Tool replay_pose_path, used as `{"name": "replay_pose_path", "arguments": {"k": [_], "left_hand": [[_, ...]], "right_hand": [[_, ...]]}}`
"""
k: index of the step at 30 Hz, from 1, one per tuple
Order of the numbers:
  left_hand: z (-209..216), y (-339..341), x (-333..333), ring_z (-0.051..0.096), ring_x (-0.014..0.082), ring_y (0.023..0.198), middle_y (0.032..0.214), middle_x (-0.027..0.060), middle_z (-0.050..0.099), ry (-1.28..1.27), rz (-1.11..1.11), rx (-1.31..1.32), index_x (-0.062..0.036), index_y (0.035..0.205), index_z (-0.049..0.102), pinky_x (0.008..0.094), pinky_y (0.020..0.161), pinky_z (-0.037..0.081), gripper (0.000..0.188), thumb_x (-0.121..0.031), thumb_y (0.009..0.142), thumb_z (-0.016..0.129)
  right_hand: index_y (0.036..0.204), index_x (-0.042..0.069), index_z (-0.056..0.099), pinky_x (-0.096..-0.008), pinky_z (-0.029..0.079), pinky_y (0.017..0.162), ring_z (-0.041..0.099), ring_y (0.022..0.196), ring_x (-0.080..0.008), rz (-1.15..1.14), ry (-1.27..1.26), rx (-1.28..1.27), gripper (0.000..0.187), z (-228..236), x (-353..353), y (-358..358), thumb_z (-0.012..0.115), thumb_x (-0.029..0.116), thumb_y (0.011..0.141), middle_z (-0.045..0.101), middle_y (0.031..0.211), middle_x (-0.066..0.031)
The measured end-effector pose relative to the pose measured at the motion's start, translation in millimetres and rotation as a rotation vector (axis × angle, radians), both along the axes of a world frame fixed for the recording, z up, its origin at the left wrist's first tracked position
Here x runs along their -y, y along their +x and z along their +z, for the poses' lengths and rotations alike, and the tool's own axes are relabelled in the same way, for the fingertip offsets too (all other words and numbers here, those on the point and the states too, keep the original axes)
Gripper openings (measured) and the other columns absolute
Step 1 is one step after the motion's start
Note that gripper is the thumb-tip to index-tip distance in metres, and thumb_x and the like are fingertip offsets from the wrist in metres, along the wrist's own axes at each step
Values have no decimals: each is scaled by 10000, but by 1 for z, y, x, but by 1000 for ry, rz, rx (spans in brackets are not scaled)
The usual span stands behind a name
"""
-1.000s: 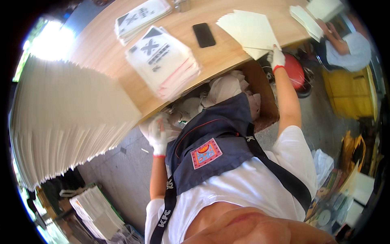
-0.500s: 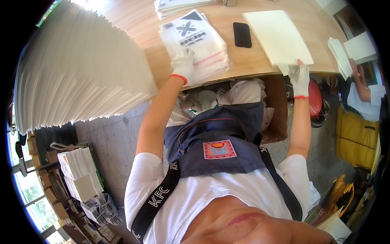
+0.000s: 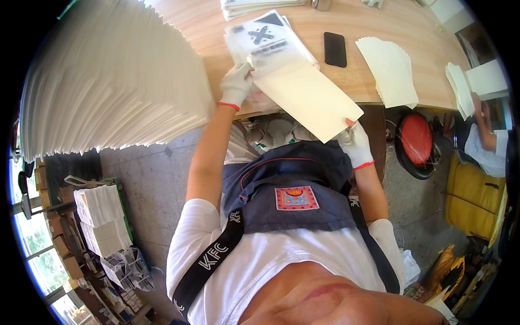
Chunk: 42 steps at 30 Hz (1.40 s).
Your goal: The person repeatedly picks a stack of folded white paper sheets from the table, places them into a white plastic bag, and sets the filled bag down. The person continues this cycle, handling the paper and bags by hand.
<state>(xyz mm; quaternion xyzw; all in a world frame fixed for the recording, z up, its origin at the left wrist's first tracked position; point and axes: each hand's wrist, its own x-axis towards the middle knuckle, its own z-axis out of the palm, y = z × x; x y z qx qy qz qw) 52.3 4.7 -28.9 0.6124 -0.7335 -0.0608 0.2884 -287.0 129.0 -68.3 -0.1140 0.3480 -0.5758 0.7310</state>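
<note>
Cream card, one flat sheet [image 3: 307, 100], now spans the gap between both gloved hands; half a second ago the right hand was only reaching to the cream stack on the table while the left pressed on the printed bags. Since then the sheet has come off that stack and swung in toward the body. It lies tilted, its upper end touching the top clear printed bag [image 3: 269, 40] and its lower corner hanging past the edge of the wooden table [image 3: 379, 21].

The right hand [image 3: 356, 145], at about 4 o'clock from the sheet's middle, pinches that lower corner between thumb and fingers, a narrow closed grip. The left hand [image 3: 236, 85], at 9 o'clock from the sheet, rests on the mouth of the bag where the sheet meets it; fingers are curled, but whether they grip the plastic, the card or both I cannot tell. My reading is that the card is being fed into the bag, with the insertion only begun.

The remaining cream stack [image 3: 391, 69] sits at 2 o'clock, a black phone [image 3: 335, 49] at 12 o'clock between it and the bags.

Hard to make out: the bag opening is hidden by the left glove and by glare on the plastic. The tall white pile [image 3: 114, 81] at 9 o'clock is bent by the lens. Another person's sleeve [image 3: 485, 151] at 3 o'clock is cut off by the rim.
</note>
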Motion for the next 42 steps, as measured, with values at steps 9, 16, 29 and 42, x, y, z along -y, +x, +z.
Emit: {"name": "replay_pose_path", "arguments": {"k": [9,16,29,42], "left_hand": [[20,1,-13,508,146,645,749,67,489,60,-252,-249,-95,1004,596,266,597,423,341,32,701,502],[-1,-87,-66,561,199,963,1107,100,519,-90,149,-1421,-84,1316,290,283,775,489,592,58,781,498],[-132,-132,-138,570,247,984,1119,118,557,478,-15,-1696,-6,1201,454,361,799,509,352,-207,912,464],[-62,-64,-149,622,202,690,940,100,601,672,231,-1544,-9,1034,532,306,586,537,199,-135,885,495]], "right_hand": [[1138,120,457,-184,423,370,534,569,-88,-48,116,26,265,18,-15,27,485,91,876,567,933,-28],[1225,77,417,-187,463,472,550,644,-80,-69,17,-85,324,57,-39,50,453,108,905,572,966,-32],[1149,38,417,-448,553,720,607,873,-314,65,223,-36,244,-7,-36,69,376,144,933,542,1033,-181],[1060,73,549,-363,453,490,636,637,-250,660,-296,-891,261,33,12,118,417,255,928,642,727,-97]]}}
